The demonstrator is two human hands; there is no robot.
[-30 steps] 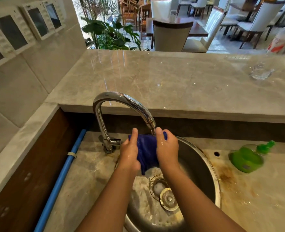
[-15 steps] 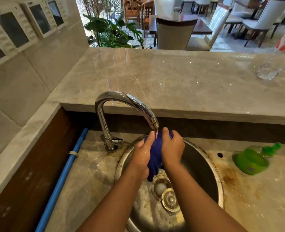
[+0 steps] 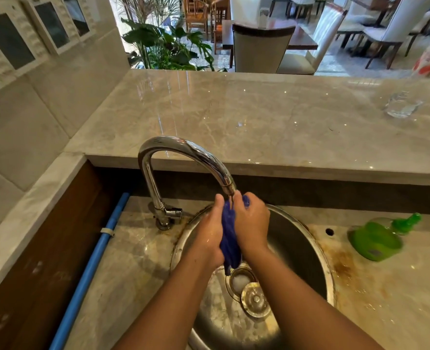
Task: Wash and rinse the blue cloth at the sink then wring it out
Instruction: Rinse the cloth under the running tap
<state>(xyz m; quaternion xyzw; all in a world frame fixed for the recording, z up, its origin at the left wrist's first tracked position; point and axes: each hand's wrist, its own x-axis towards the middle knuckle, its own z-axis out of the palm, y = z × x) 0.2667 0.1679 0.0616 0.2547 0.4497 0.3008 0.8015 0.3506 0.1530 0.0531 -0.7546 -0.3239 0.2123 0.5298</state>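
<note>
Head view: bunched, wet blue cloth (image 3: 230, 238) squeezed between both palms under the spout of the curved chrome tap (image 3: 183, 157), above the round steel sink (image 3: 307, 251); left hand (image 3: 210, 236) pressed flat against the cloth's left side, right hand (image 3: 251, 227) curled over its right – cloth tail hanging just above the drain strainer (image 3: 255, 299); green plastic soap bottle (image 3: 377, 238) lying on the stained marble counter (image 3: 385, 294), well apart.
</note>
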